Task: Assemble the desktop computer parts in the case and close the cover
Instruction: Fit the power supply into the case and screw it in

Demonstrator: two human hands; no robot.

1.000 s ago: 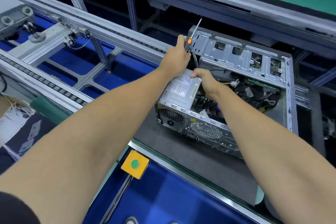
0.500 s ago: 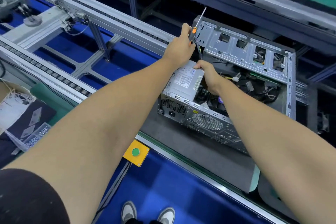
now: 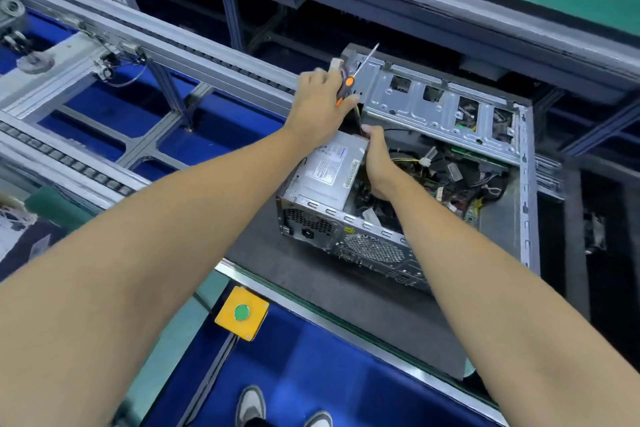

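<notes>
**PSU cables getting pulled clear, cover nowhere near on yet**

One open case [image 3: 519, 184] lay on its side on the dark mat of the desk [image 3: 311, 288], side cover off and not visible in the shot. One power supply [image 3: 329, 173] sat in the case corner at about 9 o'clock from the motherboard area [image 3: 450, 180], label facing up.

What changed over the last second: the left hand [image 3: 318, 107] had lifted up and away toward 11 o'clock, and a white connector [image 3: 336, 64] now poked out above its knuckles, which it didn't before. A thin cable [image 3: 357, 114] ran down from that hand toward the PSU's far edge. So I'd guess the harness was being drawn out for routing, not screwed down yet.

That left grip was clenched around one orange-and-black screwdriver [image 3: 344, 90], shaft pointing to 1 o'clock, with the connector apparently held in the same fist. The right hand [image 3: 377, 163] was at the PSU's far corner, fingers curled down around the cable bundle there; it looked like it was pinching the wires, though the contact itself was partly hidden.

Count-wise: two hands, one screwdriver, one PSU, one case. Further out, one yellow button box [image 3: 241, 313] with a green button at 6 o'clock and two shoes [image 3: 250, 406] on the floor.
</notes>
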